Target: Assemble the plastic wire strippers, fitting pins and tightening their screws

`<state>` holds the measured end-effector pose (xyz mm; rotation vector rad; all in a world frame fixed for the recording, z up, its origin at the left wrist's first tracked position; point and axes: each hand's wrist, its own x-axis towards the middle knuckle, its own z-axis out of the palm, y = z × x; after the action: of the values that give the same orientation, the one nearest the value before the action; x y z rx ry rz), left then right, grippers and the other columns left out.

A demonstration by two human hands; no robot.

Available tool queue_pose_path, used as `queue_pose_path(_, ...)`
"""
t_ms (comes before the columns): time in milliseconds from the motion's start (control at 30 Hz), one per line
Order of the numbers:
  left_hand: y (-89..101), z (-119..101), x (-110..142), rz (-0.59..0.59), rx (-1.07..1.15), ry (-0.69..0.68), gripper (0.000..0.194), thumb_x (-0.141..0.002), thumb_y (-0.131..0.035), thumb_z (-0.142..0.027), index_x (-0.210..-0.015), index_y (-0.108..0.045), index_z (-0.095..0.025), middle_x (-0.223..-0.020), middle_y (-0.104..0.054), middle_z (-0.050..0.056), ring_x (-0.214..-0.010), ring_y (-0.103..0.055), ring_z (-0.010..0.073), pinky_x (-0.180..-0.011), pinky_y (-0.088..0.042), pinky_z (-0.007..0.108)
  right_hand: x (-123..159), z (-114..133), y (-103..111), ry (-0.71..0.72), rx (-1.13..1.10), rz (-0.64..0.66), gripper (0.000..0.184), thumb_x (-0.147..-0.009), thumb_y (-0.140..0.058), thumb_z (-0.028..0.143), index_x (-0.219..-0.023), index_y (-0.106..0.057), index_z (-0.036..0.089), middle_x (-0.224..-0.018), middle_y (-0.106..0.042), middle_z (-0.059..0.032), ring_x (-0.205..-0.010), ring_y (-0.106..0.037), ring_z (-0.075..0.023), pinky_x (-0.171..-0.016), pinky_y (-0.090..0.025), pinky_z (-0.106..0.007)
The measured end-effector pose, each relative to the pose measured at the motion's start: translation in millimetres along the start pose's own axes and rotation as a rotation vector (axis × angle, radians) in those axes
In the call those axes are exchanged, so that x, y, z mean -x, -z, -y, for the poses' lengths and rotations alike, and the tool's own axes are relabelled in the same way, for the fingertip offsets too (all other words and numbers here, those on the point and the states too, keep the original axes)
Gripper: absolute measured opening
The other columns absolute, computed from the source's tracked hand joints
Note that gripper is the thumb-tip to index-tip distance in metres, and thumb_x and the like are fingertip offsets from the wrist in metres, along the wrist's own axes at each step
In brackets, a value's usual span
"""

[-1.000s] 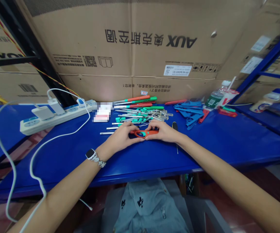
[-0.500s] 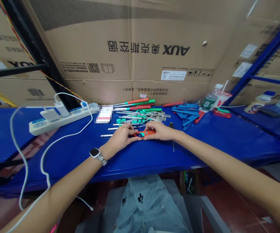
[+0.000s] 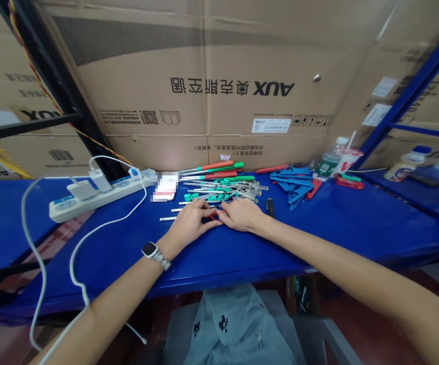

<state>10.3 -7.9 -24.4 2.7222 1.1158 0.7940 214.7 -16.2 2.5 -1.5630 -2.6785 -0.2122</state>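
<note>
Both hands meet over an orange long-neck lighter (image 3: 213, 216) low on the blue table, its handle now mostly covered by fingers. My left hand (image 3: 191, 221) is closed in a pinch on it, a metal tube (image 3: 168, 219) sticking out on the far side of that hand. Fingers of my right hand (image 3: 241, 215) are closed over the handle from the right. Just behind them lie green lighter parts (image 3: 204, 196), several metal tubes and clear pieces (image 3: 251, 190) with thin wires. A screwdriver (image 3: 270, 207) with a black and yellow handle rests by my right wrist.
Behind the pile lie lighters with orange and green handles (image 3: 215, 165). Blue handle pieces (image 3: 293, 182) are heaped to the right, near a bottle (image 3: 328, 161) and a cup (image 3: 347, 161). At left stand a power strip (image 3: 101, 196) and a white cable (image 3: 74, 253). A cardboard wall (image 3: 211, 111) closes the back.
My right hand has shifted left and rolled over the orange handle, covering most of it. My left hand keeps its pinch. The whole view has tilted slightly.
</note>
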Motion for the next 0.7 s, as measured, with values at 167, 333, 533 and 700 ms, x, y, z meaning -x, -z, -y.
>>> queue_pose_path(167, 11.4, -10.5, -1.7, -0.105, -0.071, 0.060, 0.038, -0.087, -0.075, -0.050, -0.115, -0.073, -0.024, -0.112, -0.067, 0.010, -0.103, -0.059, 0.0303, -0.091, -0.046, 0.046, -3.4, -7.7, -2.4, -0.036, -0.149, -0.101, 0.048, -0.105, -0.036, 0.051, -0.096, -0.071, 0.020, -0.082, -0.075, -0.0111, -0.074, -0.069, -0.0253, -0.061, -0.036, -0.031)
queue_pose_path(333, 28.5, -24.6, 3.4, -0.569, 0.072, 0.161, 0.029, -0.090, -0.069, -0.044, -0.071, -0.062, -0.023, -0.073, -0.061, 0.003, -0.076, -0.055, 0.0216, -0.079, -0.044, 0.037, -0.3, -15.1, -0.5, -0.171, -0.304, -0.248, 0.047, -0.105, -0.037, 0.052, -0.085, -0.066, 0.021, -0.069, -0.068, -0.0067, -0.063, -0.061, -0.0214, -0.057, -0.025, -0.031)
queue_pose_path(533, 17.6, -41.4, -23.5, -0.334, 0.714, 0.498, 0.044, -0.090, -0.067, -0.057, -0.068, -0.069, -0.019, -0.064, -0.066, 0.004, -0.061, -0.057, 0.0185, -0.056, -0.041, 0.028, 3.6, -7.6, 3.3, -0.315, -0.482, -0.289, 0.048, -0.106, -0.033, 0.054, -0.082, -0.061, 0.022, -0.070, -0.066, -0.0057, -0.066, -0.060, -0.0221, -0.058, -0.024, -0.031)
queue_pose_path(700, -8.7, -56.6, -82.0, -0.504, 1.087, 0.540, 0.044, -0.095, -0.063, -0.051, -0.068, -0.066, -0.017, -0.064, -0.065, 0.004, -0.060, -0.060, 0.0160, -0.057, -0.046, 0.026, -1.0, 2.9, -6.1, -0.321, -0.617, -0.418, 0.042, -0.108, -0.028, 0.045, -0.101, -0.061, 0.021, -0.081, -0.069, -0.0089, -0.074, -0.064, -0.0239, -0.063, -0.036, -0.031)
